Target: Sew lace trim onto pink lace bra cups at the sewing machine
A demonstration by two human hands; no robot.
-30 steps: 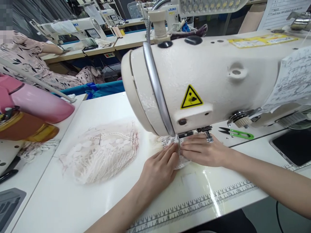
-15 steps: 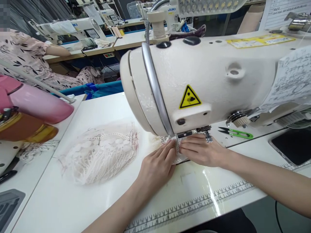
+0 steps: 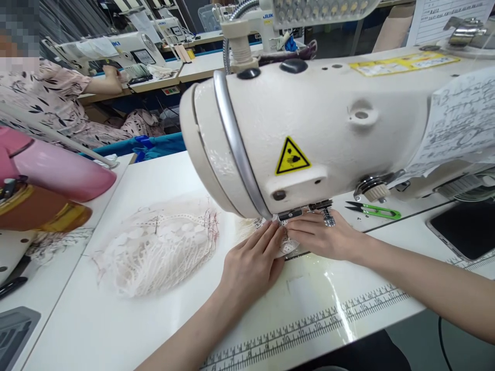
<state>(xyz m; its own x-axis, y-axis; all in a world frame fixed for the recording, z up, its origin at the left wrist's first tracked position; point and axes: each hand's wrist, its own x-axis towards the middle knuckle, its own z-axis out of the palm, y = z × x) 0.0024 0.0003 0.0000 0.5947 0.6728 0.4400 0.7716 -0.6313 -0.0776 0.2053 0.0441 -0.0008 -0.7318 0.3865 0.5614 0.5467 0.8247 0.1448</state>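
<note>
Under the head of a white sewing machine (image 3: pixel 247 139) lies a small piece of white lace (image 3: pixel 289 245). My left hand (image 3: pixel 253 257) rests on its left side, fingers stretched out flat and fingertips close to the needle area. From the right, my right hand (image 3: pixel 323 234) lies on the lace too, its fingers extended and partly under the metal parts of the machine. The needle and presser foot are mostly hidden behind the machine head and my fingers. Left of my hands is a loose heap of sheer white lace (image 3: pixel 166 252) with reddish-brown threads at its edge.
Green thread snips (image 3: pixel 381 212) and a black phone (image 3: pixel 464 232) lie on the right. A ruler strip (image 3: pixel 309 327) runs along the front edge. At left are a pink bottle (image 3: pixel 65 165) and an amber container (image 3: pixel 42 208). A co-worker (image 3: pixel 58 103) sits behind, at another machine.
The view has shifted slightly, moving the machine left in the picture. More of the lace shows between my hands, which stay at the needle area. The co-worker's hand has come into sight.
</note>
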